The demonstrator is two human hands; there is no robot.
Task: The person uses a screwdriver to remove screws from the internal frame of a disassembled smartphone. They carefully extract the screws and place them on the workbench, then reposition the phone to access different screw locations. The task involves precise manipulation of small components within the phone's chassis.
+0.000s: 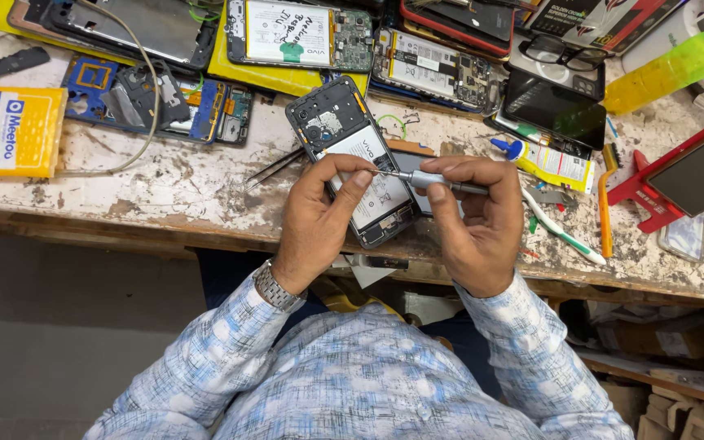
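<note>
The left hand (319, 213) is gripping an opened phone (358, 159) lying on the worn workbench (173, 183), while the right hand (476, 218) is holding a small screwdriver (429, 179), its tip meeting the left fingertips (366, 173) above the phone.

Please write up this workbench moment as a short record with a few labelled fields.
Setting: worn, paint-chipped workbench crowded with opened phones and parts
Left hand: steadies an opened phone, back cover off, lying tilted on the bench
Right hand: grips a slim grey screwdriver, tip at the left fingertips over the phone
Beside the phone: black tweezers to its left
Right side of bench: small glue bottle with blue cap, orange-handled brush, green plastic bottle
Far left: yellow box
</note>
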